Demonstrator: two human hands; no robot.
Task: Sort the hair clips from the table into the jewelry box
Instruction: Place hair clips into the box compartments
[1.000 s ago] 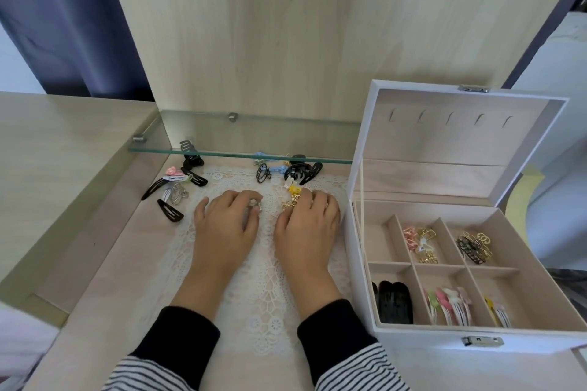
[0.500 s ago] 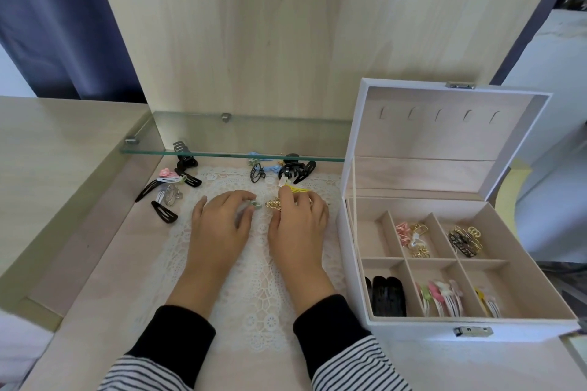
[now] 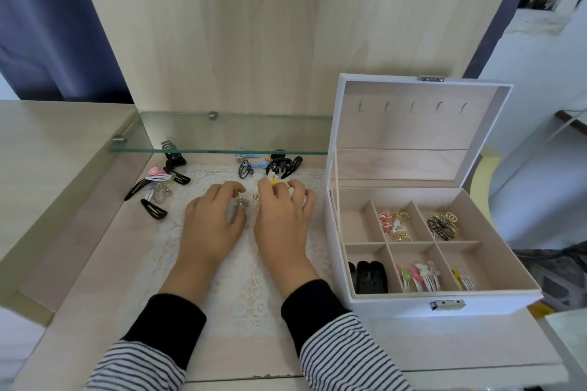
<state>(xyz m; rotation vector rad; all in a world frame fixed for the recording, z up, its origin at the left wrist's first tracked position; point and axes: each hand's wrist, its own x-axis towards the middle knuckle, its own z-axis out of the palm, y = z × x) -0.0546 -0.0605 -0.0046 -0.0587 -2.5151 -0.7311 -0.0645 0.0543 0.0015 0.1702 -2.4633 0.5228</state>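
My right hand (image 3: 282, 216) pinches a yellow clip (image 3: 273, 181); my left hand (image 3: 212, 222) curls on a silver clip (image 3: 240, 202). The jewelry box (image 3: 397, 305) lies right, nearer the right hand.

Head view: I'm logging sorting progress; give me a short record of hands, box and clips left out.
left hand: curled on silver clip
right hand: pinches yellow clip
box: open, five of six compartments hold clips
table: black clips, claw clip unsorted
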